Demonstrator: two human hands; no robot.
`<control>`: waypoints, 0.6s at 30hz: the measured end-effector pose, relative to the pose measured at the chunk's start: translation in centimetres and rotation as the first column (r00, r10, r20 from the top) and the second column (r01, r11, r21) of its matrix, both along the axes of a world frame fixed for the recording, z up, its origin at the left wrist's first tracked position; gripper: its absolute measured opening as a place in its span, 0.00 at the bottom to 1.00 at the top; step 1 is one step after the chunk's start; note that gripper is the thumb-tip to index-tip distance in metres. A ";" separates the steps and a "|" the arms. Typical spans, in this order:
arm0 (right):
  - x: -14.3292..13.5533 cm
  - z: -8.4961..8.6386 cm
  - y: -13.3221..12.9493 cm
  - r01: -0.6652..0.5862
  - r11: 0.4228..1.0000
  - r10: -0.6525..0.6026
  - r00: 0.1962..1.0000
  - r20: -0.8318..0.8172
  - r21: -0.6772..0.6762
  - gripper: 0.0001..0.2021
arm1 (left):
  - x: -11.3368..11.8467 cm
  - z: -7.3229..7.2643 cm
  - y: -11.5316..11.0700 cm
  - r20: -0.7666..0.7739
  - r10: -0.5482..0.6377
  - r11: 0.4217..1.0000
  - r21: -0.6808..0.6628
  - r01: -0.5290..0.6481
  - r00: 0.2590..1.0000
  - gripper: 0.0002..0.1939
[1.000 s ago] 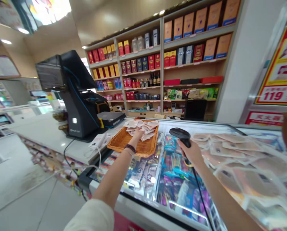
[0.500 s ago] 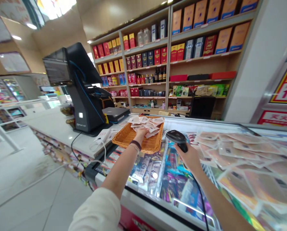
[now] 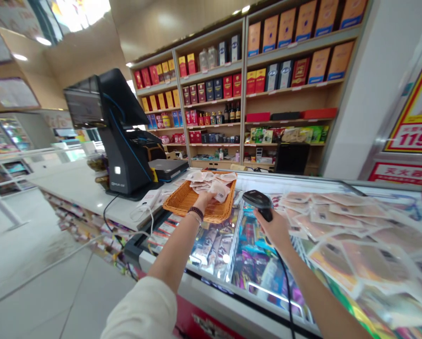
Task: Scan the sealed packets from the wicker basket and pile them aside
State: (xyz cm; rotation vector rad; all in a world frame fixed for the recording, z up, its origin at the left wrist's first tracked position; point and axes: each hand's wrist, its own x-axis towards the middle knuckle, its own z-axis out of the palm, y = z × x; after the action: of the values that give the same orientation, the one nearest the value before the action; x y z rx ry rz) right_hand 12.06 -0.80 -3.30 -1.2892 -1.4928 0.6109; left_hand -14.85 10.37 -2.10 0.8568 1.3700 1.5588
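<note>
My left hand (image 3: 205,199) reaches over the wicker basket (image 3: 177,201), its fingers closed on a small white packet (image 3: 220,190) tilted up at the front of the heap; the fingertips are partly hidden. Several like packets (image 3: 206,176) lie loose in the back and right of the basket. In my right hand (image 3: 275,227) is a black barcode scanner (image 3: 257,198), its head raised above the glass and pointing left towards the basket. From its handle a black cord (image 3: 287,287) hangs down towards me.
Many flat clear packs (image 3: 345,235) cover the glass on the right. Under the freezer glass (image 3: 221,278) lie colourful packaged goods. A checkout terminal (image 3: 126,155) and a flat grey device (image 3: 166,168) stand on the counter at left. Shelves (image 3: 244,103) of boxes line the back.
A packet now stands tilted at my left fingers, where they were earlier down among the packets. My right hand still holds the scanner. The whole view has shifted slightly.
</note>
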 end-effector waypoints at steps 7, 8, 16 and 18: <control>-0.1 0.4 -0.5 -0.066 0.998 0.065 0.993 -0.096 -0.007 0.24 | 2.7 1.5 -2.3 -0.001 -0.009 0.967 0.254 0.009 1.000 0.10; -0.1 0.7 -0.6 -0.080 0.997 0.078 0.991 -0.105 -0.008 0.24 | 3.6 1.5 -2.7 0.015 -0.037 0.954 0.298 0.031 0.999 0.12; 3.3 2.1 -1.1 -0.042 0.999 0.043 0.994 -0.099 0.011 0.24 | 12.9 0.1 -3.9 0.086 -0.212 0.893 0.423 0.157 0.973 0.21; 5.0 2.0 -1.3 0.002 1.000 -0.002 0.997 -0.082 0.001 0.24 | 14.9 -0.7 -3.4 0.119 -0.201 0.903 0.408 0.137 0.972 0.20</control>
State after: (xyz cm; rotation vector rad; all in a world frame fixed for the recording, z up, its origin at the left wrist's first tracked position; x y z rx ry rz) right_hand 17.04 -2.08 -1.35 -1.2497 -1.4245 0.6543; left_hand 0.02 7.01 -2.76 1.0396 0.8503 1.7544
